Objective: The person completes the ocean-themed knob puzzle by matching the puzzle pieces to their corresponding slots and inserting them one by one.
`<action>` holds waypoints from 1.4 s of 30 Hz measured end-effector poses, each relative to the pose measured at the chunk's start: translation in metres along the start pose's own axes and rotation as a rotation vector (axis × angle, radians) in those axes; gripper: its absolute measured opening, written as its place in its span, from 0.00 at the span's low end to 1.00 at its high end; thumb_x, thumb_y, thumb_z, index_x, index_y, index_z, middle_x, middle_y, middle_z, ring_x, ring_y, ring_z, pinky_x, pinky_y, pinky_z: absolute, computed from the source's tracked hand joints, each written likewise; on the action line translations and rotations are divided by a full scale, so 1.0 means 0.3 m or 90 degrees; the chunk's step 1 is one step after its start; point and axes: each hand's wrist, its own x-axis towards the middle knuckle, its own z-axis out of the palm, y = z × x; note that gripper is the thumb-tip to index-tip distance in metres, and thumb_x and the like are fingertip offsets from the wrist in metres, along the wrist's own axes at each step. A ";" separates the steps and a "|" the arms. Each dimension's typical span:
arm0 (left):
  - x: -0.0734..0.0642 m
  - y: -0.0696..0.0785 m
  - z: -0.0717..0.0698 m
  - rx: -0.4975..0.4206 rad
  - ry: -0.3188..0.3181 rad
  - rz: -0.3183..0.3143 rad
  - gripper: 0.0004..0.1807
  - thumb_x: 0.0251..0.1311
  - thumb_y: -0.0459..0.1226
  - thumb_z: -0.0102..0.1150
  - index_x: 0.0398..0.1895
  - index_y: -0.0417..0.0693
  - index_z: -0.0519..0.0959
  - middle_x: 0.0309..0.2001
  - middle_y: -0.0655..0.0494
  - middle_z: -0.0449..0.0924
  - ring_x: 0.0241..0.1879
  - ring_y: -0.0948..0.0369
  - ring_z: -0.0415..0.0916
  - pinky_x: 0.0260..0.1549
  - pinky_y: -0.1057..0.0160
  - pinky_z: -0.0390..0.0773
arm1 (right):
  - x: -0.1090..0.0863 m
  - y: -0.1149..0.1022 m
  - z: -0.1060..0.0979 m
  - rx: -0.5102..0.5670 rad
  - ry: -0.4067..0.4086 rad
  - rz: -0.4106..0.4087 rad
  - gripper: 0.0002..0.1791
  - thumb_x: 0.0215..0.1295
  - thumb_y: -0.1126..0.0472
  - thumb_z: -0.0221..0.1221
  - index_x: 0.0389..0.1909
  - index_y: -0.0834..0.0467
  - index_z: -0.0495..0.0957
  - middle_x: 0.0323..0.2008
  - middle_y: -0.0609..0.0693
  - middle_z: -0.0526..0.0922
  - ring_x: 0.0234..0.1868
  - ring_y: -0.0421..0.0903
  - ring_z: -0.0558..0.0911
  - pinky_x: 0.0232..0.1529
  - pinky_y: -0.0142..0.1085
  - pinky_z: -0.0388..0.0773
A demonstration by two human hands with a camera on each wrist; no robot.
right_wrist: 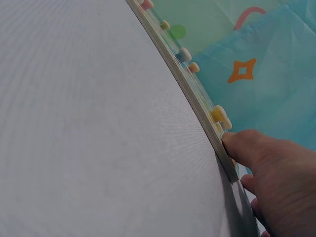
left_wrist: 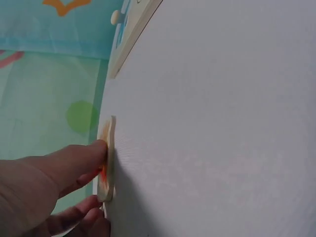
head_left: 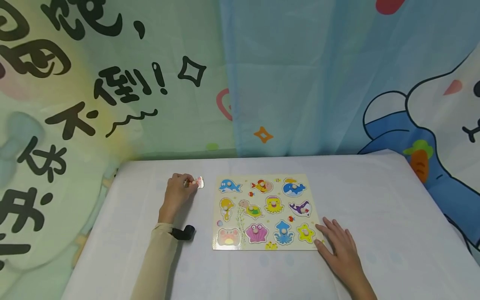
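Observation:
My left hand [head_left: 181, 191] is left of the puzzle board, holding a small wooden puzzle piece [head_left: 200, 182] with red and pink on it. In the left wrist view the thumb lies against the painted face of the piece [left_wrist: 107, 163], whose pale wooden edge faces the table; its picture is mostly hidden. The knobbed puzzle board [head_left: 265, 246] lies flat, with sea animals in rows. At its lower left, a pale pink crab shape [head_left: 228, 237] shows no knob. My right hand [head_left: 339, 252] touches the board's lower right corner with thumb and fingertip, fingers spread and fairly straight.
A white cloth [head_left: 262, 275] covers the table. Behind it hang a green printed curtain [head_left: 180, 125] and a blue one [head_left: 292, 104]. A black strap with a wrist camera [head_left: 183, 232] sits on the left sleeve.

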 end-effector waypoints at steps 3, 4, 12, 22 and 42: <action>-0.009 -0.001 -0.001 -0.024 -0.016 0.045 0.08 0.58 0.36 0.64 0.31 0.39 0.79 0.39 0.42 0.74 0.42 0.50 0.69 0.38 0.56 0.66 | 0.000 0.002 0.000 0.000 0.001 0.000 0.23 0.63 0.55 0.61 0.58 0.56 0.73 0.68 0.66 0.66 0.71 0.66 0.57 0.73 0.62 0.37; -0.019 0.002 0.003 -0.031 -0.022 0.052 0.07 0.57 0.35 0.64 0.30 0.38 0.79 0.37 0.43 0.73 0.40 0.52 0.68 0.38 0.58 0.66 | -0.001 0.003 0.000 -0.001 0.000 0.001 0.23 0.63 0.55 0.61 0.58 0.56 0.73 0.68 0.66 0.66 0.71 0.66 0.57 0.73 0.62 0.37; -0.137 0.080 0.058 -0.054 -0.022 0.119 0.06 0.53 0.32 0.68 0.28 0.37 0.80 0.38 0.44 0.75 0.36 0.55 0.72 0.36 0.61 0.73 | -0.004 -0.001 -0.004 -0.006 -0.008 0.010 0.24 0.64 0.53 0.61 0.59 0.56 0.73 0.68 0.65 0.65 0.71 0.66 0.57 0.73 0.61 0.36; -0.312 0.184 0.101 0.032 -0.064 0.235 0.07 0.51 0.31 0.68 0.23 0.43 0.78 0.38 0.51 0.70 0.37 0.58 0.64 0.35 0.64 0.67 | -0.004 -0.002 0.002 -0.008 -0.013 0.015 0.24 0.64 0.53 0.60 0.59 0.56 0.73 0.69 0.65 0.65 0.72 0.66 0.57 0.73 0.61 0.36; -0.451 0.197 0.159 0.064 -0.094 0.256 0.06 0.51 0.33 0.69 0.26 0.43 0.80 0.30 0.57 0.68 0.32 0.64 0.61 0.30 0.70 0.64 | 0.000 -0.002 0.001 -0.006 -0.005 0.007 0.24 0.64 0.54 0.60 0.59 0.56 0.73 0.68 0.65 0.66 0.72 0.65 0.57 0.74 0.59 0.34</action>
